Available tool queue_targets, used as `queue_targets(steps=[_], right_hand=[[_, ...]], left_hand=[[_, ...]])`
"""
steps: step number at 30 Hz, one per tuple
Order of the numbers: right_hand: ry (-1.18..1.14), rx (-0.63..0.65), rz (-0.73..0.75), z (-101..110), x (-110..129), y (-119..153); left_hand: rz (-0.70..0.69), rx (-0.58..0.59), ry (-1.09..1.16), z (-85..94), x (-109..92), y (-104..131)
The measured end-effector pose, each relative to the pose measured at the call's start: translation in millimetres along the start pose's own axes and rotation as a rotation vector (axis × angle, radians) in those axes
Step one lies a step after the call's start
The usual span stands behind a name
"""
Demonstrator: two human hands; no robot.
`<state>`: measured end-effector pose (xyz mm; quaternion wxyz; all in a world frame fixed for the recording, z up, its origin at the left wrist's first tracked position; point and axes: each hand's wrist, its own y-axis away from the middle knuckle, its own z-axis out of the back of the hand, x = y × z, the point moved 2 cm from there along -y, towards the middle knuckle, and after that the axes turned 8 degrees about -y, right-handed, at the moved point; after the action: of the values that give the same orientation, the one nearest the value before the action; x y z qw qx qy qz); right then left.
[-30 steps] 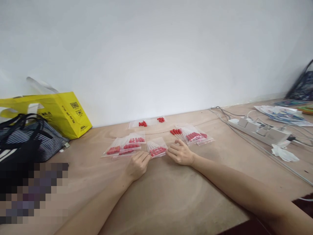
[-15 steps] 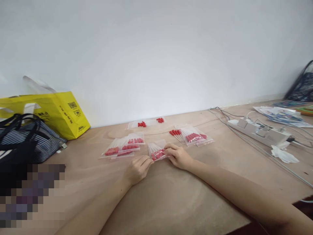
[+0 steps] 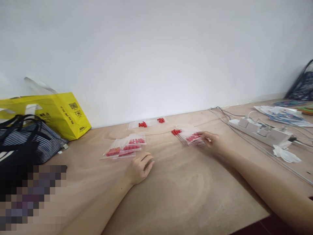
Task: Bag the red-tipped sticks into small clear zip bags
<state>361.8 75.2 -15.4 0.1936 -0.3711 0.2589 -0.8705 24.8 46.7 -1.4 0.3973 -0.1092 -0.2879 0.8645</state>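
Small clear zip bags of red-capped pieces lie on the wooden table. My right hand is at the right-hand pile of bags, its fingers pinching the top bag at the pile's near right edge. My left hand rests on the table with fingers loosely curled and nothing in it, just in front of the left pile of bags. Two more flat bags lie by the wall.
A yellow carrier bag and a striped bag stand at the left. A white power strip with cables, crumpled tissue and papers lie at the right, with a dark bag against the wall.
Both hands held a bag in the middle; my right hand has carried it right onto the right-hand pile. My left hand has let go and stays put.
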Motion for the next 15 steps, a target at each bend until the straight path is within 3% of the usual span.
queue_targets(steps=[6,8,11,13,15], right_hand=[[0.033,0.313,-0.071,25.1,-13.3,-6.8],[0.095,0.275,-0.157,27.1,-18.2,-26.0],[0.317,0.079,-0.435,19.3,-30.7,-66.4],[0.427,0.096,-0.598,3.3,-39.6,-92.7],[0.458,0.109,-0.656,-16.1,-47.0,-113.9]], left_hand=[[0.026,0.070,0.047,-1.6,-1.6,-0.5],[0.028,0.087,0.056,-2.7,-1.7,-0.4],[0.036,0.102,0.062,-4.3,-1.4,-0.2],[0.039,0.107,0.061,-4.7,-1.6,0.2],[0.040,0.105,0.056,-4.5,-2.3,0.8]])
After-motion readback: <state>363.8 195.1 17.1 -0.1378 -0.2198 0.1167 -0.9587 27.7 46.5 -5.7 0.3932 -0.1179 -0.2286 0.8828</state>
